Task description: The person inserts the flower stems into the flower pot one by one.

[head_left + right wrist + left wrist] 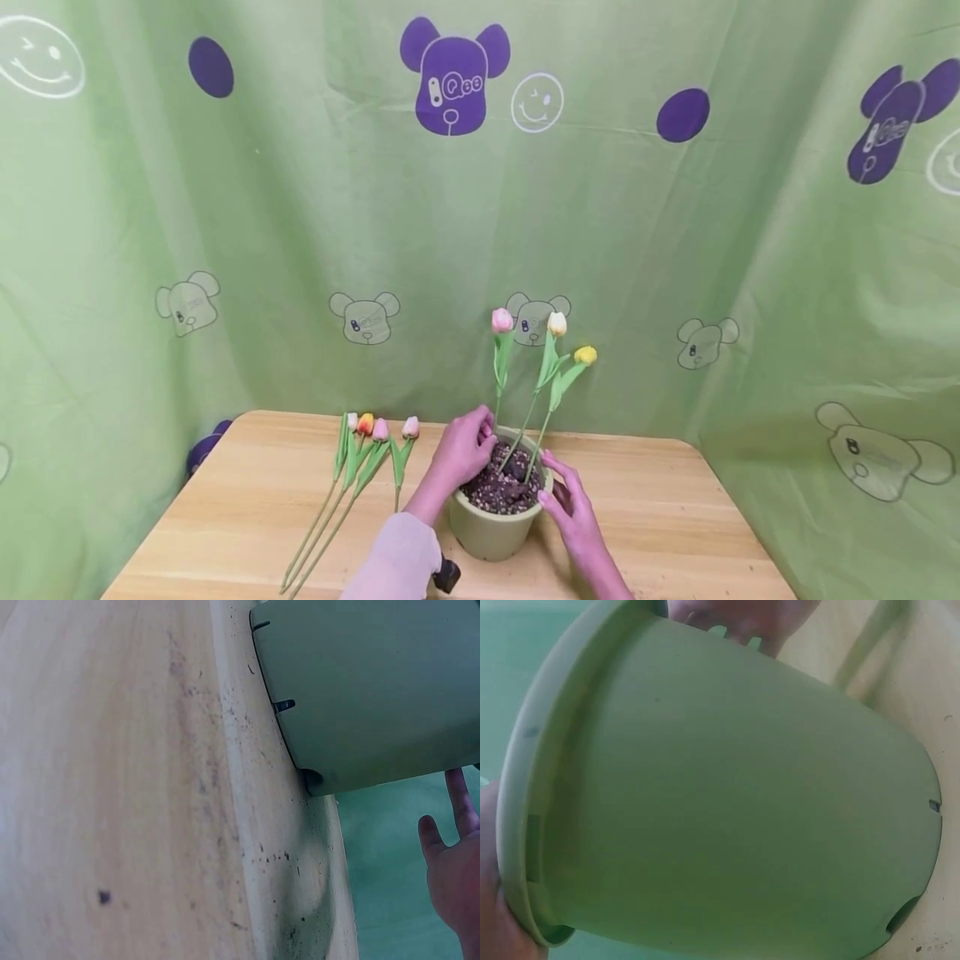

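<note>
A light green flower pot stands on the table, filled with dark, speckled soil. A pink tulip, a cream-white tulip and a yellow tulip rise from it, the yellow one leaning right. Low over the pot's left rim, my left hand pinches the pink tulip's stem near the soil; its fingertips are partly hidden. My right hand touches the right side of the pot at the rim, thumb and fingers spread. In the right wrist view, extended fingers reach the pot's side.
Several loose tulips, pink, white and orange-red, lie on the wooden table left of the pot. Soil crumbs are scattered beside the pot's base. A green patterned curtain hangs behind the table and at both sides.
</note>
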`<move>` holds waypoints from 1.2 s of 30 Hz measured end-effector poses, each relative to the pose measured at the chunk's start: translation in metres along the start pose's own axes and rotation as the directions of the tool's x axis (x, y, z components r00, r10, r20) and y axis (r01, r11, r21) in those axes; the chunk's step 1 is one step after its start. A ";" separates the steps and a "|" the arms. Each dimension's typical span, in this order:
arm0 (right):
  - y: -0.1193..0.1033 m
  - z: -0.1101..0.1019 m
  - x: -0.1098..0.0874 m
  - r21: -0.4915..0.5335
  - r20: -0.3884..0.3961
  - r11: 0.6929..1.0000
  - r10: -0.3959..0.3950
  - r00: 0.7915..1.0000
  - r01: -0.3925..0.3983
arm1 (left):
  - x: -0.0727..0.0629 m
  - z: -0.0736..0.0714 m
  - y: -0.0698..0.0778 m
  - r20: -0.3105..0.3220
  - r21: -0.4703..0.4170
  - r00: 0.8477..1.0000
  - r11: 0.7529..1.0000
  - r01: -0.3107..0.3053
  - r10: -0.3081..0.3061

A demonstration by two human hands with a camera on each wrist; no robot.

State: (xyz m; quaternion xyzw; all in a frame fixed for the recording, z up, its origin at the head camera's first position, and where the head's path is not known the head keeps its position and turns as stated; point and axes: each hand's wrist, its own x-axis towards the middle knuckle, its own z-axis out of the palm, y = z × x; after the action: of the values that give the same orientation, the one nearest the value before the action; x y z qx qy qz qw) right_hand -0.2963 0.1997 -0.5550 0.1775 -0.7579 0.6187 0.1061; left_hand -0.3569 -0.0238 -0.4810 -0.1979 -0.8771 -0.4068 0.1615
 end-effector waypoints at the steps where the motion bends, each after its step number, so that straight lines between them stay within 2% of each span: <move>1: 0.000 0.000 0.000 -0.001 -0.001 1.000 0.000 1.000 0.000 | 0.000 0.000 0.000 -0.003 -0.004 1.000 1.000 0.005 -0.005; 13: 0.002 0.000 -0.002 0.033 -0.020 0.999 0.000 1.000 0.001 | -0.001 0.003 0.002 -0.054 -0.024 0.998 0.999 0.029 -0.030; 21: 0.003 0.000 -0.002 0.027 -0.022 0.999 0.024 0.999 -0.023 | -0.002 0.001 0.003 -0.068 -0.134 0.991 0.985 0.109 -0.119; 24: 0.002 0.000 -0.003 0.027 -0.022 0.999 0.038 0.999 -0.038 | -0.002 0.001 0.001 -0.084 -0.176 0.988 0.977 0.117 -0.133; 30: 0.000 0.001 -0.001 0.023 -0.026 0.999 0.049 0.998 -0.048 | 0.000 -0.003 -0.001 -0.113 -0.292 0.975 0.945 0.151 -0.190; 33: 0.000 0.001 -0.001 0.024 -0.021 0.999 0.046 0.999 -0.046 | -0.003 -0.009 -0.001 -0.117 -0.355 0.967 0.919 0.171 -0.225; 36: 0.000 0.000 -0.001 0.014 -0.020 0.999 0.045 0.999 -0.044 | -0.008 -0.017 -0.001 -0.130 -0.387 0.961 0.905 0.176 -0.243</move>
State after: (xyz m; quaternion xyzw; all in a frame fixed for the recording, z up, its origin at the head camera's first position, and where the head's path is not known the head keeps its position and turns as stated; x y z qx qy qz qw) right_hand -0.2959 0.1998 -0.5555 0.1550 -0.7562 0.6280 0.0990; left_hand -0.3480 -0.0396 -0.4746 -0.0925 -0.7828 -0.5961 0.1529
